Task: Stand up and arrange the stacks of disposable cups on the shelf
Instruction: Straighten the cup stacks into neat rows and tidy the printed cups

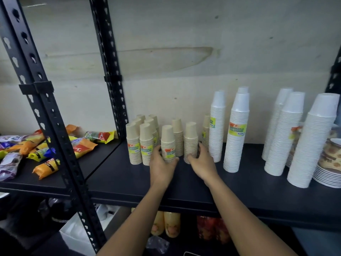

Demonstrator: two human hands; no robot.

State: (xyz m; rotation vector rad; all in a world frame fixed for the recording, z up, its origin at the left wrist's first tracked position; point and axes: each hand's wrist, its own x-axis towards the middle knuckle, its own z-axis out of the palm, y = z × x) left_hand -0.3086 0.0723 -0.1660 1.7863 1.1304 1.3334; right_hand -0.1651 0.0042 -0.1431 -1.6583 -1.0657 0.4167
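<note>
Both our hands are on the black shelf, each on a short stack of brown cups.
- Left hand: fingers and thumb wrapped round the lower half of the front brown stack, clamped on it. The stack is upright with its base on the shelf.
- Right hand: curled round the base of the neighbouring brown stack, thumb on its right side, fingertips at its front. That stack is also upright.
- A third brown stack stands just behind, between those two.
- To the left is a tight cluster of brown stacks against the upright post, all standing.
- To the right a small brown stack sits at the back, touching the first of the tall white stacks. More white stacks stand further right, well apart.
- At the far right is a pile of paper plates, just beside the last white stack.
- The left bay holds loose snack packets, lying flat.
- Bottles are on the level below.
</note>
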